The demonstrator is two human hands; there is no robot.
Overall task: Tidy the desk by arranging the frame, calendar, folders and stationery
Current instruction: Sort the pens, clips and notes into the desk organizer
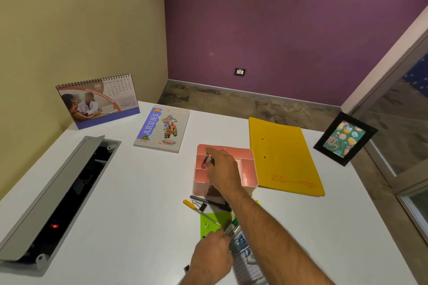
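Observation:
My right hand (223, 168) reaches over the pink desk organiser (249, 170) and pinches a small dark clip-like item above one of its compartments. Near the front edge, my left hand (212, 259) grips a silver pen or marker (232, 229) beside a green sticky pad (214, 221). A yellow-capped pen (196, 208), a dark pen (208, 201) and binder clips lie between the pad and the organiser. The desk calendar (97, 102) stands at the back left, a notebook (163, 128) lies beside it, the yellow folder (283, 157) lies to the right, and the black photo frame (345, 139) stands at the right edge.
An open grey cable tray (58, 192) is sunk into the white desk (139, 192) on the left. A printed packet (246, 261) lies under my right forearm. The desk's right edge runs close to the frame, with floor beyond it.

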